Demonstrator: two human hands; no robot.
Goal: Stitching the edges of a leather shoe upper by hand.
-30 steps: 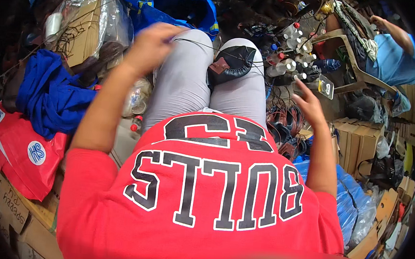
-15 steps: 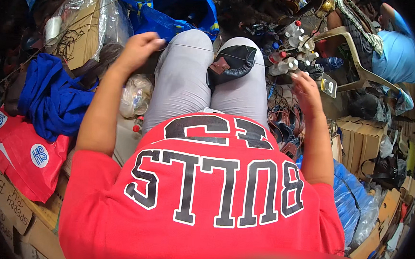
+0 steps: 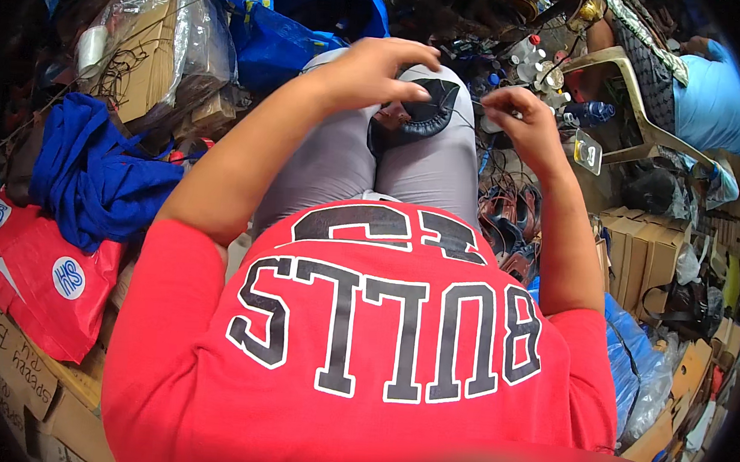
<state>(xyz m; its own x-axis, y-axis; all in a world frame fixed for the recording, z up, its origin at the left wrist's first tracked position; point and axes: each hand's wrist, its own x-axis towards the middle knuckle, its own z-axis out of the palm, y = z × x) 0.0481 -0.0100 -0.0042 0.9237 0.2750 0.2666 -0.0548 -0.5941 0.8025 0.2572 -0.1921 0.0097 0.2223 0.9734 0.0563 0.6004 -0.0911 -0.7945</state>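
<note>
A black leather piece (image 3: 434, 115) with a puckered, stitched edge, like a shoe upper, rests on my right thigh. A reddish-brown patch shows at its left side. My left hand (image 3: 381, 73) hovers over its left part, thumb and fingers apart and nothing visible between them. Just right of the piece, my right hand (image 3: 522, 121) is raised with thumb and fingertips pinched together. From these fingertips a thin dark thread (image 3: 464, 116) runs toward the leather. Whether a needle is in the pinch is too small to tell.
Beyond my knees lies an open blue bag (image 3: 273, 18). Several bottles (image 3: 528, 57) stand far right, near a plastic chair (image 3: 632, 99) and another person in light blue (image 3: 714, 100). Blue cloth (image 3: 91, 169) and a red bag (image 3: 58, 278) lie left; cardboard boxes (image 3: 644, 242) stand right.
My left hand has swung right and inward from beside my left knee, its fingers opening over the leather piece. My right hand has moved slightly left and up. The thread no longer spans both hands.
</note>
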